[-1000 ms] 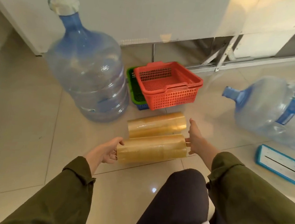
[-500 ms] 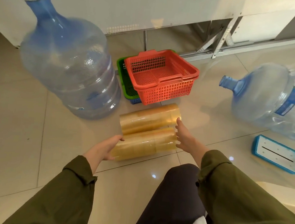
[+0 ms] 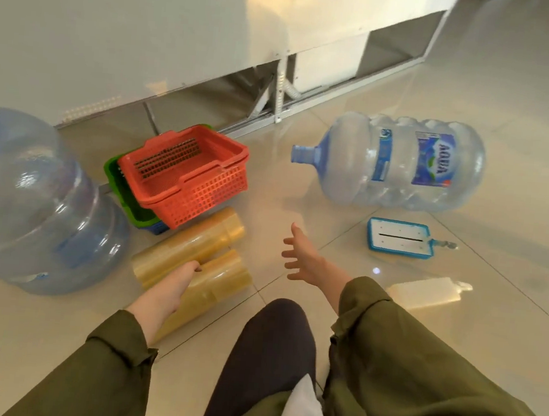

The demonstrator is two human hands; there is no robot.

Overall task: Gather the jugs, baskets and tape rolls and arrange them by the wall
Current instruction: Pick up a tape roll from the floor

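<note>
Two stacks of clear yellowish tape rolls lie side by side on the tiled floor, the far stack [image 3: 194, 240] and the near stack [image 3: 216, 285]. My left hand [image 3: 177, 282] rests on their left ends, fingers curled at the near stack's core. My right hand [image 3: 302, 256] hovers open, off the tape, fingers spread toward the right. A red basket [image 3: 189, 180] sits nested on a green basket [image 3: 119, 181] and a blue one [image 3: 157, 227] by the wall. One blue water jug [image 3: 34, 203] stands at the left. A second jug [image 3: 399, 165] lies on its side at the right.
A white wall panel [image 3: 149, 31] with a metal frame [image 3: 276, 98] below it runs behind the baskets. A blue-rimmed flat pad [image 3: 397, 235] with a handle lies on the floor near the fallen jug. My dark knee [image 3: 266, 356] is at the bottom centre.
My right hand has let go of the tape rolls' right end and swung out to the right, open. The view has turned right, bringing the fallen jug toward the centre.
</note>
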